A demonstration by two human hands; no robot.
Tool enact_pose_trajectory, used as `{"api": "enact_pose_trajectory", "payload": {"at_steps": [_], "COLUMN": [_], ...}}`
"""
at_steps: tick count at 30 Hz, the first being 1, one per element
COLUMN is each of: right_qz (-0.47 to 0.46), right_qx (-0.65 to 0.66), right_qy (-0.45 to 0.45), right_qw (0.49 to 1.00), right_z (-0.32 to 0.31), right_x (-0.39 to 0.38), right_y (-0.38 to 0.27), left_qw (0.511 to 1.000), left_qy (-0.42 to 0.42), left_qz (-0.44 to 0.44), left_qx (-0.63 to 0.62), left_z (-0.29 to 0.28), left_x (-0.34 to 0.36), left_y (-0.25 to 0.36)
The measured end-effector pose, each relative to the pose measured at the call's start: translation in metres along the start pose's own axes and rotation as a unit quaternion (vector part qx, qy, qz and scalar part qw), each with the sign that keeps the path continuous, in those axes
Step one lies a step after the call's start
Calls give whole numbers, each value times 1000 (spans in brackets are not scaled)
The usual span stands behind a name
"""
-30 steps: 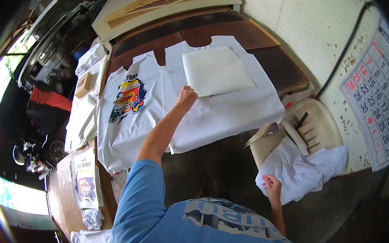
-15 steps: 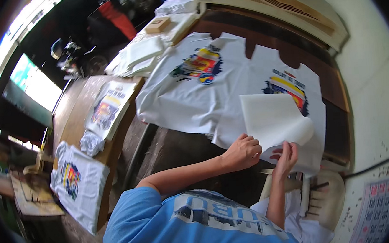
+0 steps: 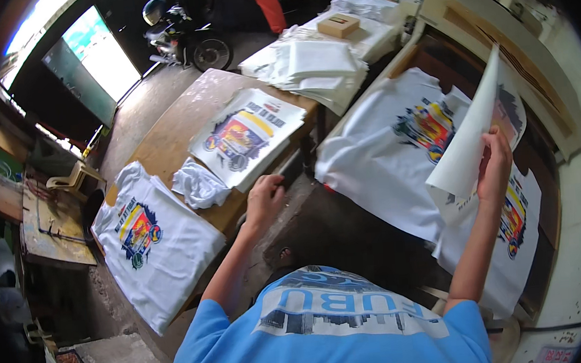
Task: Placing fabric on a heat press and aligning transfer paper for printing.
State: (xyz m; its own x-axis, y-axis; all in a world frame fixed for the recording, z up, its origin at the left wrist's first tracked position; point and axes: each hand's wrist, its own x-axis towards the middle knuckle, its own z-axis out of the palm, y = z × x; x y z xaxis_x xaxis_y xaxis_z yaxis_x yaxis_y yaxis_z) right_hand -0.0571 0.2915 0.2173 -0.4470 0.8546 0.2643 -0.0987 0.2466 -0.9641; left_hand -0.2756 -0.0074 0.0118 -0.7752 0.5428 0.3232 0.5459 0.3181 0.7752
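Note:
A large thin sheet of transfer paper (image 3: 473, 143) hangs curled from my right hand (image 3: 496, 162), whose fingers are closed on its edge. Faint mirrored print shows on its underside. Below it, white shirt pieces with bright prints, one to the left (image 3: 370, 148) and one to the right (image 3: 493, 285), lie on the dark bed of a press (image 3: 551, 195). My left hand (image 3: 264, 198) is over the near edge of a wooden table, fingers loosely bent and apart, holding nothing. Closest to it is a stack of printed sheets (image 3: 239, 134).
On the wooden table (image 3: 164, 133) are a crumpled white cloth (image 3: 198, 183) and a printed white shirt (image 3: 157, 260) draped over its near end. Behind, a white-covered table carries stacked white sheets (image 3: 312, 64) and a small cardboard box (image 3: 338, 25). A motorcycle (image 3: 181, 43) stands near the doorway.
My right hand has lifted the transfer paper up and away from the shirt pieces. My left hand has moved left, toward the wooden table. The view has turned left.

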Motion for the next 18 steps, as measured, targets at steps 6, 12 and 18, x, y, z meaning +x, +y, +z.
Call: {"api": "enact_pose_trajectory", "payload": {"at_steps": [6, 12, 18], "right_qz": [85, 194, 21], "right_qx": [17, -103, -207], "right_qy": [-286, -393, -195], "right_qw": [954, 893, 958], "right_z": [143, 285, 384], "right_x": [44, 140, 317], "right_y": [-23, 28, 126], "left_qw": [974, 910, 803], "left_qy": [28, 71, -11], "left_qz": [-212, -349, -583], "left_qx": [77, 213, 120], "left_z": [-86, -103, -83], "left_x": [6, 6, -5], "left_y": [-171, -280, -359]}}
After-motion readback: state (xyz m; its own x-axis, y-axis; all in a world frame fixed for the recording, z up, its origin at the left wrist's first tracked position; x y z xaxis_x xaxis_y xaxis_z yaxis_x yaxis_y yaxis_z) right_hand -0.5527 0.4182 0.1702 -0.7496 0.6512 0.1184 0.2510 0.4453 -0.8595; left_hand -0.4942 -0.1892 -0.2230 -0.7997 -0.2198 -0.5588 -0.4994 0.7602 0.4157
